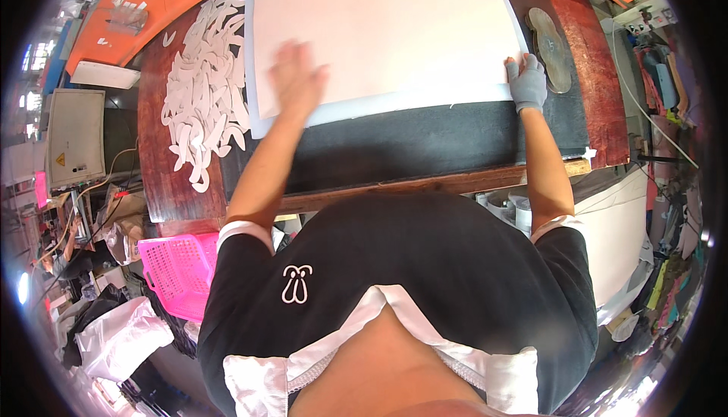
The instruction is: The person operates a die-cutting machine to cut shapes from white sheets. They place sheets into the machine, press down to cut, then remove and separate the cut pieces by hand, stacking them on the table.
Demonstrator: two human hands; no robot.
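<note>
A large pale pink sheet [379, 30] lies over a light blue-white layer [379, 102] that shows along its near edge, on a black work surface [394, 140]. My left hand [296, 79], bare and blurred by motion, is over the left part of the sheet with its fingers apart. At the sheet's near right corner rests my right hand [527, 83] in a grey glove with bare fingertips. Its fingers are stretched out along the edge. Right of it lies a worn, sole-shaped cutting die or template [550, 49].
A heap of pale, curved cut pieces [205, 83] covers the left of the reddish-brown table [155, 167]. Orange machine parts [152, 7] stand at the far left. Below are a pink basket [178, 273] and a white plastic bag [125, 337]. Stacked coloured material [667, 83] stands at the right.
</note>
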